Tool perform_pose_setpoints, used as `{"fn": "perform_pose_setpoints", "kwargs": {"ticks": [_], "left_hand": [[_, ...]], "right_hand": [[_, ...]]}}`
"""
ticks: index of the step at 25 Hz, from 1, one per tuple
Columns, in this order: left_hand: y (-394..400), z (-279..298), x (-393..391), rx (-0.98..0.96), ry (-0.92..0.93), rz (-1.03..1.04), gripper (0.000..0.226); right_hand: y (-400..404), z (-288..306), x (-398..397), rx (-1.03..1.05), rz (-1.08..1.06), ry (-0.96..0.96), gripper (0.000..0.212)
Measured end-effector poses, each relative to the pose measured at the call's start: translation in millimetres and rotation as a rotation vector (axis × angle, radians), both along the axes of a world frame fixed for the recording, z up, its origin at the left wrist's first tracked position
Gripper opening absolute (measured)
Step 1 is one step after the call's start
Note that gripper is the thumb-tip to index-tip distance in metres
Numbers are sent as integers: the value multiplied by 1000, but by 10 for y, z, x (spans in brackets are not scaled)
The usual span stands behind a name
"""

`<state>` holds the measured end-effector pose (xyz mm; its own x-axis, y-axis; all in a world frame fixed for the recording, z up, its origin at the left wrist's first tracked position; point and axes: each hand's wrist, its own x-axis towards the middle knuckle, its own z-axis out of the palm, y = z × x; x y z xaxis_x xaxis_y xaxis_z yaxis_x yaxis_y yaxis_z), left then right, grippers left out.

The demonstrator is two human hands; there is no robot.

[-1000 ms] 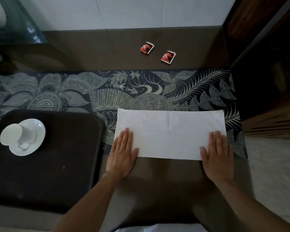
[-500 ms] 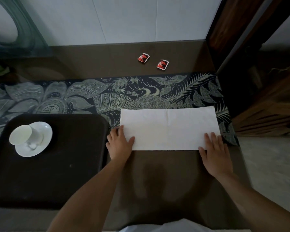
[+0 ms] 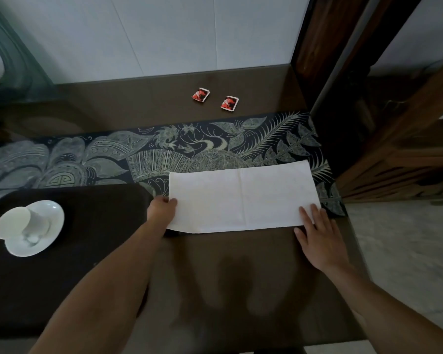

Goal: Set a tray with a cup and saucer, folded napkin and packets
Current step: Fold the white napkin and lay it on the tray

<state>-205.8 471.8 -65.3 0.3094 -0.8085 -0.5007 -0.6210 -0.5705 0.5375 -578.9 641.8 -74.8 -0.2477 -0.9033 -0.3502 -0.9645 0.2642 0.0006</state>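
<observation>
A white napkin (image 3: 241,198), folded into a long rectangle with a centre crease, lies on the brown table. My left hand (image 3: 161,209) pinches its left edge, fingers tucked under the paper. My right hand (image 3: 317,233) lies flat with straight fingers on the napkin's near right corner. A dark tray (image 3: 92,251) sits at the left and carries a white saucer (image 3: 50,226) with a white cup (image 3: 23,223) on it. Two red packets (image 3: 200,95) (image 3: 229,103) lie apart near the back wall.
A patterned dark blue runner (image 3: 138,157) crosses the table (image 3: 241,277) behind the napkin and partly under it. A wooden door frame (image 3: 317,47) and wooden furniture (image 3: 407,162) stand at the right, past the table's edge. A white wall bounds the back.
My left hand went from lying flat on the napkin's left end to pinching its left edge. My right hand slid slightly toward the near right corner. The view shifted back.
</observation>
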Motion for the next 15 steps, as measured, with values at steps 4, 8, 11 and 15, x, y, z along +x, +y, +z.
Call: {"fn": "perform_pose_setpoints", "kwargs": {"ticks": [4,8,11,15], "left_hand": [[106,307,-226,-219,36,-4,26],[278,694,-765,-337,247,29,10],[322,867,-1302,-312,351,-71,10],[285,884,-2087,-272,410,-172,7]], "right_hand": [[-48,-20,-112,-68,25,-15,61],[-100,-10,-224,-105,76,-58,62],[-101,13,-291,-153,92,-95,58],[-99,57,-403,-194,53,-164,51]]}}
